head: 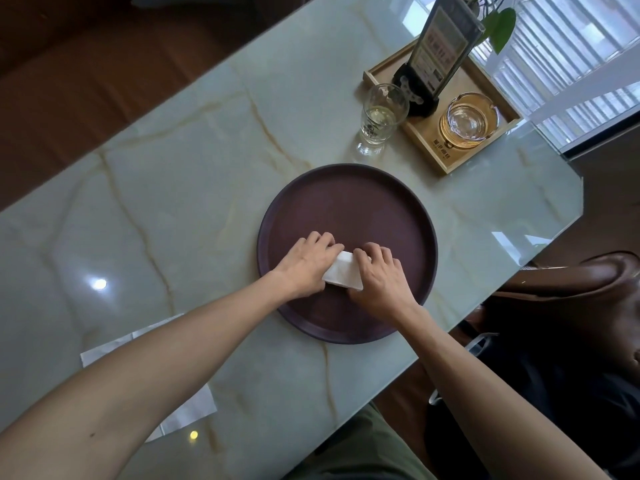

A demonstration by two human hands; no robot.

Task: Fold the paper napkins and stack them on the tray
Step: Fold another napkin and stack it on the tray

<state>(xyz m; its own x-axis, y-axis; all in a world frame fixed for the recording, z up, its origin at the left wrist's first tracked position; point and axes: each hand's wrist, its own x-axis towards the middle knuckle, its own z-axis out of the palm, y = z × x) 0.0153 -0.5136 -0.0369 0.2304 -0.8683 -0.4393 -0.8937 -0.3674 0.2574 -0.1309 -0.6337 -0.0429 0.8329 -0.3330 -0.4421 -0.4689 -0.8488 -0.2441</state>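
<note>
A folded white paper napkin [343, 273] lies inside the round dark-brown tray [346, 199], near its front half. My left hand [308, 263] grips the napkin's left side with curled fingers. My right hand [379, 277] holds its right side, fingers bent over the top edge. Most of the napkin is hidden under both hands. More flat unfolded white napkins [194, 407] lie on the marble table at the lower left, partly hidden by my left forearm.
A drinking glass [379, 116] with a little liquid stands behind the tray. Beside it, a wooden box tray [440, 157] holds a glass ashtray [469, 121] and a menu stand [440, 53]. A brown chair [571, 278] sits at the right table edge.
</note>
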